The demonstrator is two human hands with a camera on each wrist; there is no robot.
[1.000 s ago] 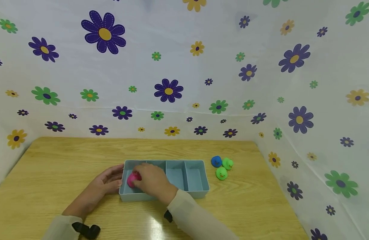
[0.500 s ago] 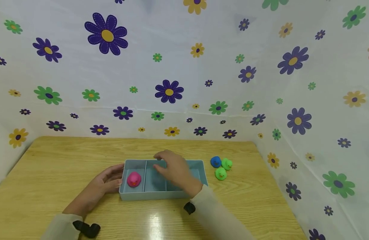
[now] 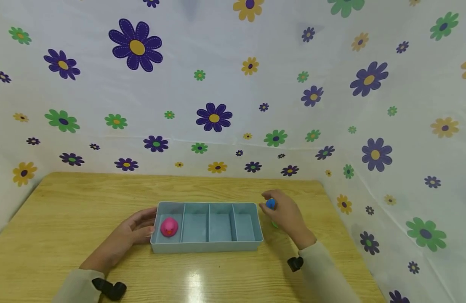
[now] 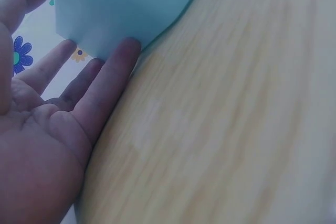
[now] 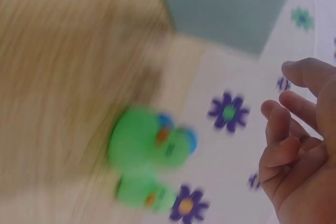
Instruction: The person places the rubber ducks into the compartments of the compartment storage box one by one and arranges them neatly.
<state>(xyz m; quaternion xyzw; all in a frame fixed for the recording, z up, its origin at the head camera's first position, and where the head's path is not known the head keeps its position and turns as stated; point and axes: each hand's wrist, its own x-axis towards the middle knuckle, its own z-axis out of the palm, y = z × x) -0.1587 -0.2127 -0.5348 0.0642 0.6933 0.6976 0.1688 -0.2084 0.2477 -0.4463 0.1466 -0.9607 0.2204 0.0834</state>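
My left hand (image 3: 131,232) rests at the left end of a light blue tray (image 3: 206,247), fingers extended; the left wrist view has its fingertips against the tray's wall (image 4: 121,14). A pink rubber duck (image 3: 169,227) sits in the leftmost compartment. To the right of the tray, my right hand (image 3: 287,214) hovers over the loose ducks, thumb and fingers apart with a blue rubber duck (image 3: 270,203) showing between them. In the right wrist view a green rubber duck (image 5: 137,140) and another green duck (image 5: 140,188) stand on the table, partly hiding the blue one.
Three dividers split the tray into compartments on the wooden table (image 3: 104,189). A white cloth (image 3: 172,84) printed with flowers hangs behind the table and along its right side. Each wrist carries a black strap device (image 3: 109,289).
My right hand has let go of the pink duck in the leftmost compartment, then moved right across the tray to the blue duck. The left hand has stayed at the tray's end.
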